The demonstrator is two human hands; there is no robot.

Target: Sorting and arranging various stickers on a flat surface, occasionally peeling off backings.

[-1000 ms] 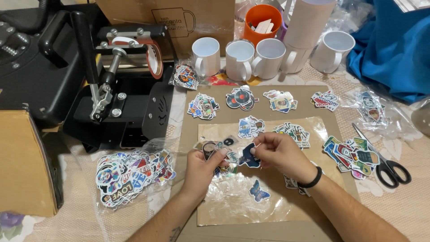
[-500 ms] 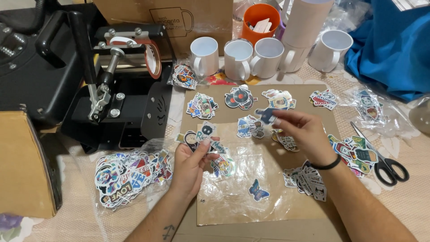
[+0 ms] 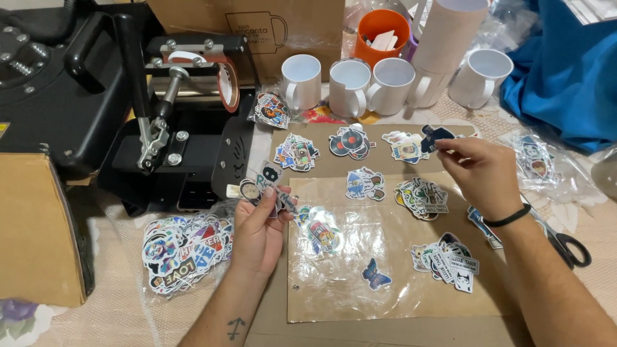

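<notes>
My left hand (image 3: 260,225) holds a fanned bunch of stickers (image 3: 267,186) above the left edge of a brown paper sheet (image 3: 321,305). My right hand (image 3: 479,170) pinches a single dark blue sticker (image 3: 436,136) over the sheet's far right corner, next to a small sticker pile (image 3: 403,146). Several sorted sticker piles lie on the sheet, among them a record pile (image 3: 350,141) and a pile at the right (image 3: 423,196). A blue butterfly sticker (image 3: 375,274) rests on clear plastic film (image 3: 340,257).
A black mug heat press (image 3: 173,122) stands at the left beside a cardboard box (image 3: 35,231). A bag of loose stickers (image 3: 183,247) lies near my left wrist. White mugs (image 3: 350,87), an orange cup (image 3: 380,29), scissors (image 3: 565,241) and blue cloth (image 3: 565,71) ring the sheet.
My right hand has carried the dark blue sticker away from my left hand, up and right toward the far right pile. My left hand has shifted left with its bunch.
</notes>
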